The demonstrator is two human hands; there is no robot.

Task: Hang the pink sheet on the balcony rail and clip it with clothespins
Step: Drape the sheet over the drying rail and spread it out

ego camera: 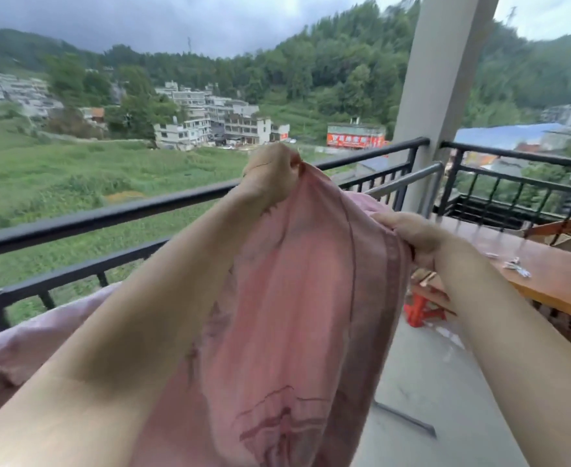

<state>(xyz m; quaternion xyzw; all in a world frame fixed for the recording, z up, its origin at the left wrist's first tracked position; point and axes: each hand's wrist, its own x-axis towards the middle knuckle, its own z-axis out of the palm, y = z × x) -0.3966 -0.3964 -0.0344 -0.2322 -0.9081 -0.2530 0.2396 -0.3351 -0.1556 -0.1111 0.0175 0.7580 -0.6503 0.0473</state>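
Note:
A pink sheet (294,298) hangs between my two hands in the middle of the view and falls toward the bottom edge. My left hand (270,176) grips its top edge, raised near the black balcony rail (109,214). My right hand (412,237) grips the sheet's right edge, lower and nearer to me. Part of the sheet drapes at the lower left below the rail. A silver metal bar (409,180) runs behind the sheet toward the pillar. Several clothespins (516,267) lie on the wooden table at the right.
A grey pillar (436,106) stands right of the rail. A wooden table (553,281) runs along the right side, with a red stool (419,308) under it. Grey concrete floor (422,382) lies at the lower right. Fields and buildings lie beyond the rail.

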